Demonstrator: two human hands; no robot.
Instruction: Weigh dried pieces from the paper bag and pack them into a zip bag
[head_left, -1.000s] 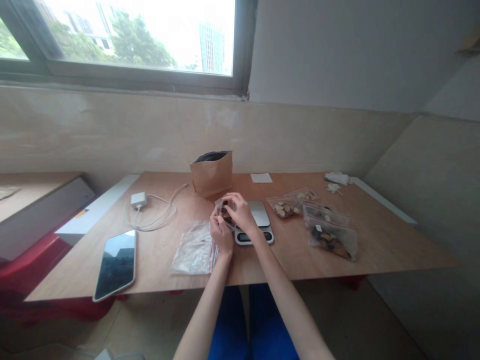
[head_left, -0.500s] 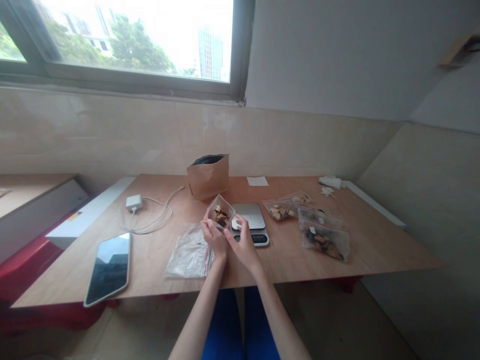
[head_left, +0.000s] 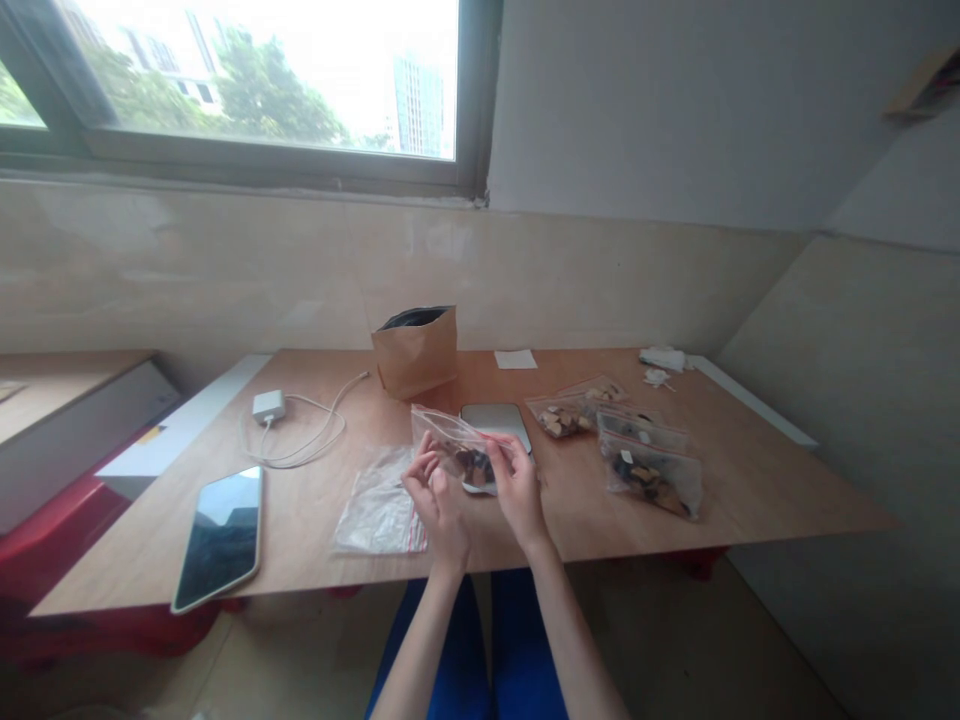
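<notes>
Over the table's front half, a clear zip bag (head_left: 466, 462) with dark and tan dried slices hangs between my hands, its red-striped mouth on top. My right hand (head_left: 517, 492) pinches the mouth's right end. Curled fingers of my left hand (head_left: 441, 505) are closed at the bag's left side. Behind the bag, a kitchen scale (head_left: 499, 418) is partly hidden, its display covered. Left of my left hand lies a stack of flat empty zip bags (head_left: 375, 510).
Several filled zip bags (head_left: 651, 482) lie at the right. An open brown paper pouch (head_left: 417, 355) stands at the back. A tablet (head_left: 220, 538) and a white charger (head_left: 268, 405) with cable are at the left. A white paper (head_left: 515, 359) and crumpled white items (head_left: 663, 360) lie farther back.
The filled bag has turned from open mouth facing me to mouth drawn out lengthwise. My right hand has moved right and now pinches its end; the bag covers more of the scale.
</notes>
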